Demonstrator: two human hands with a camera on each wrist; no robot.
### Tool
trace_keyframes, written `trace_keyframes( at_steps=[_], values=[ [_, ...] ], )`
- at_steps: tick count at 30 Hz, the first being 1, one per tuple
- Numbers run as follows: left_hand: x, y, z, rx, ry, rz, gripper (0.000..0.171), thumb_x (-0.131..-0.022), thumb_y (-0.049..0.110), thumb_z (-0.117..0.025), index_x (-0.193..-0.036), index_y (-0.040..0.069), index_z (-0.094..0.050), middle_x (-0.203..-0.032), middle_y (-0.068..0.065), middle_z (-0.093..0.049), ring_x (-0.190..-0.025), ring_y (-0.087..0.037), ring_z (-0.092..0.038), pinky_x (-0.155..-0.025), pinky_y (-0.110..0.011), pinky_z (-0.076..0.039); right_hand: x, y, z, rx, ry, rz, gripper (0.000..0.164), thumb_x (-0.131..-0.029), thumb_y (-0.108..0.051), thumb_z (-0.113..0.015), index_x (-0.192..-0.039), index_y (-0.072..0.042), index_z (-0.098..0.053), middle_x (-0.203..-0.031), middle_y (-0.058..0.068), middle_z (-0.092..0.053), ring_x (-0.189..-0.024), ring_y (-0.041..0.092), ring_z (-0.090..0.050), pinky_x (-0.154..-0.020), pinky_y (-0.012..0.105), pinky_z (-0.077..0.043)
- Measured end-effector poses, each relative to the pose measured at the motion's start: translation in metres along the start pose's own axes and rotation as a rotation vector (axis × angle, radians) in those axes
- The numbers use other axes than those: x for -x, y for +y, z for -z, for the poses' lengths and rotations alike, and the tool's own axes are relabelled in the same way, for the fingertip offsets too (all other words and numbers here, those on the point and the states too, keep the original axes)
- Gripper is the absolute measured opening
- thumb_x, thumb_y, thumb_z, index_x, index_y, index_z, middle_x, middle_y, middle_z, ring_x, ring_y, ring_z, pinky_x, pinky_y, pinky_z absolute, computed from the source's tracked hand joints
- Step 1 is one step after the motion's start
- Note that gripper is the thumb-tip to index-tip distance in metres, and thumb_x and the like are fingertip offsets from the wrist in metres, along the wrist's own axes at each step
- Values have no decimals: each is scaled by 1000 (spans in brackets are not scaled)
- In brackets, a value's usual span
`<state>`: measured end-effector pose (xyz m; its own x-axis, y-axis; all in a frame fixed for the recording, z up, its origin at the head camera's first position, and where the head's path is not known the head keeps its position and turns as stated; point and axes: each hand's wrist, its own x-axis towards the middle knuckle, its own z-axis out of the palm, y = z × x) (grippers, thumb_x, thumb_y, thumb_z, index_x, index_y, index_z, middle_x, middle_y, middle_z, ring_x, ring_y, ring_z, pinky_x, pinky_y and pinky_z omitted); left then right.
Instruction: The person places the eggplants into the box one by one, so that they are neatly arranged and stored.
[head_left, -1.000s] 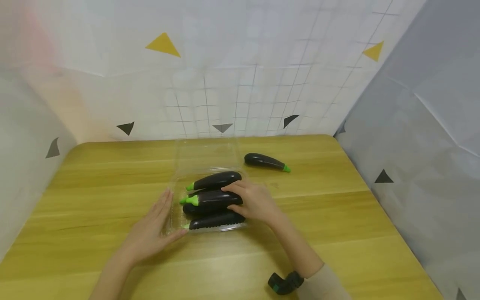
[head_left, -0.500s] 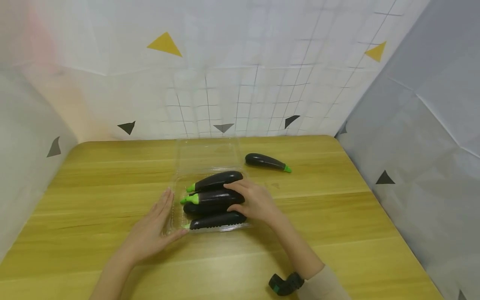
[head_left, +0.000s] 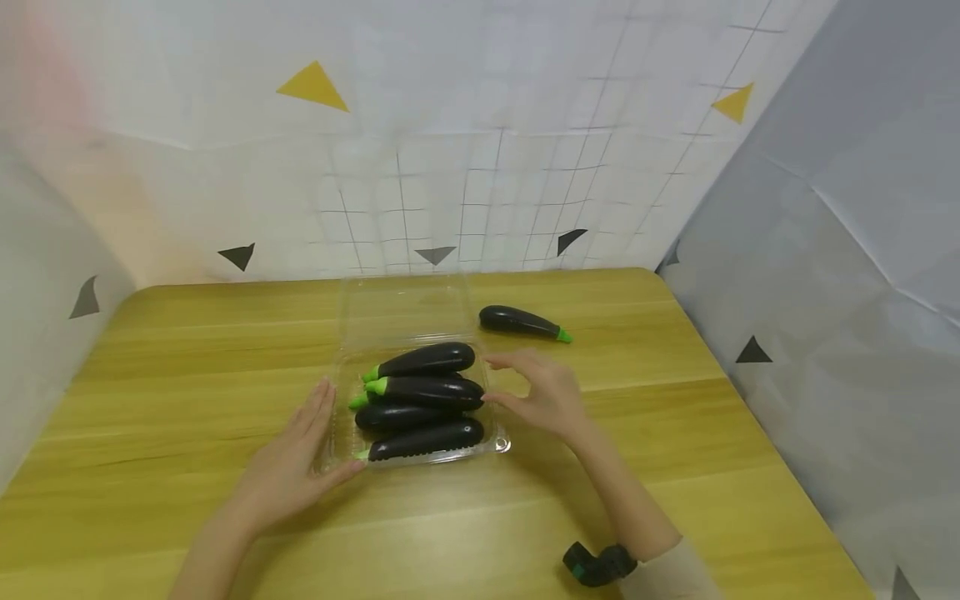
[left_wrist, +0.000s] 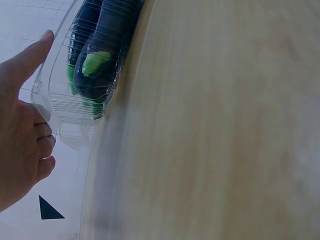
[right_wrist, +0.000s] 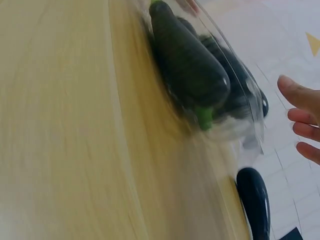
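Observation:
Several dark eggplants with green stem ends lie in a clear plastic clamshell box (head_left: 502,444). One eggplant (head_left: 427,392) rests on top of the others, between a back eggplant (head_left: 435,358) and a front eggplant (head_left: 427,439). My left hand (head_left: 288,467) steadies the box, straight fingers along its left side and thumb at the front corner; in the left wrist view that thumb touches the box's rim. Just off the box's right side is my right hand (head_left: 547,392), thumb and fingers spread with nothing between them. The right wrist view shows this hand (right_wrist: 305,110) apart from the box.
Behind the box its transparent lid (head_left: 405,304) lies folded back on the wooden table (head_left: 637,433). A loose eggplant (head_left: 517,320) lies to the right of the lid, stem pointing right. White walls stand at the back and sides. A black device (head_left: 600,567) is on my right wrist.
My right hand has let go of the top eggplant and drawn back to the right, uncovering the box's right edge. My left hand keeps its place at the box.

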<state>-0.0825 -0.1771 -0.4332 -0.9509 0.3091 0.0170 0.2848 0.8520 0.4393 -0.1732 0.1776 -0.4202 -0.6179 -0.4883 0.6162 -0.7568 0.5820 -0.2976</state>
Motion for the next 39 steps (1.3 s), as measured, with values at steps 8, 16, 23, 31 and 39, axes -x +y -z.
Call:
trace_keyframes(
  at_steps=[8, 16, 23, 31, 39],
  values=[
    [-1, -3, -1, 1, -11, 10, 105, -85, 68, -54, -155, 10, -2, -161, -7, 3, -140, -47, -17, -106, -63, -27, 7, 18, 14, -99, 3, -60, 55, -62, -23, -92, -109, -6, -70, -104, 3, -72, -91, 18, -68, -74, 30, -58],
    [-1, -2, 0, -8, 1, 1, 103, -87, 67, -53, -155, 10, -1, -161, -8, 2, -140, -47, -18, -105, -63, -29, 9, 34, 27, -286, 1, -237, 51, -68, -16, -89, -113, -8, -67, -107, 5, -71, -97, 21, -66, -82, 36, -56],
    [-1, -3, 0, -9, 2, -7, 104, -86, 65, -56, -155, 10, -1, -161, -9, 2, -141, -45, -17, -105, -63, -29, 10, 48, 36, -312, 30, -335, 52, -66, -7, -88, -114, -7, -68, -106, 10, -71, -97, 30, -65, -83, 42, -56],
    [-2, -3, 1, -5, 3, -5, 104, -86, 65, -56, -155, 10, -2, -162, -8, 2, -142, -43, -15, -105, -63, -29, 9, 52, 39, -261, 36, -319, 53, -62, -2, -89, -111, -3, -68, -103, 11, -71, -94, 31, -66, -80, 43, -57],
    [0, -4, -2, -20, 9, -18, 103, -87, 65, -55, -155, 8, -3, -161, -11, 0, -143, -41, -15, -106, -60, -29, 13, 62, 39, -256, 31, -293, 51, -66, -15, -90, -112, -12, -68, -104, 7, -71, -95, 25, -67, -82, 39, -56]
  ],
)
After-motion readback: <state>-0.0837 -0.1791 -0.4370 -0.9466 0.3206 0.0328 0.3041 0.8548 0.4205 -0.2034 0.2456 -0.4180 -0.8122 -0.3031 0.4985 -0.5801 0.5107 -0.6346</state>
